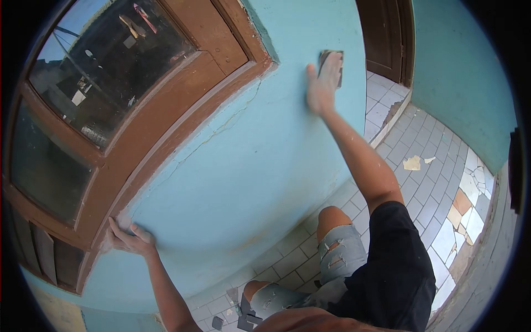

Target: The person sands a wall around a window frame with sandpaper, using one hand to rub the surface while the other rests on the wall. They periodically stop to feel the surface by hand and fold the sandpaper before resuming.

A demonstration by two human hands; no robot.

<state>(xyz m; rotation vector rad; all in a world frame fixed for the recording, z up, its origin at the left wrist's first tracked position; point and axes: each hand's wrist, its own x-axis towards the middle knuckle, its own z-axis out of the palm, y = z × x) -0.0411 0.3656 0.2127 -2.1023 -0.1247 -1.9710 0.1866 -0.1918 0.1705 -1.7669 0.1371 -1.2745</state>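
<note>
Sandpaper (pixel 332 61), a small dark piece with a paler back, is pressed flat against the turquoise wall (pixel 249 166) high up and to the right of the window. Most of it is hidden: the right hand (pixel 322 83) lies over it with palm to the wall and fingers stretched upward, so only the top edge and the right-hand strip of the sheet show past the fingertips. Its lower edge and true shape cannot be made out. That grip is flat and spread, not curled round anything; it pins the sheet to the wall by pressure alone.

Down at the lower left, the left hand (pixel 128 239) rests on the wall just where the paint meets the brown window frame (pixel 166 133). Its fingers are laid out open against the surface, touching the frame's chipped corner, and it holds nothing. The two hands are well apart, with a wide stretch of cracked paint between them.

The window glass (pixel 94 72) is grimy and full of reflections, so what lies behind it is hard to tell. The frame's left part is cut off by the dark rim of the lens.

Below, the person's bent knees in torn pale jeans (pixel 337 252) and a black shirt (pixel 395 265) fill the bottom right. The tiled floor (pixel 426 188) carries a few pale flakes (pixel 412 162), and broken tiles run along its right side. A dark door (pixel 387 33) stands at the top, partly cut off.
</note>
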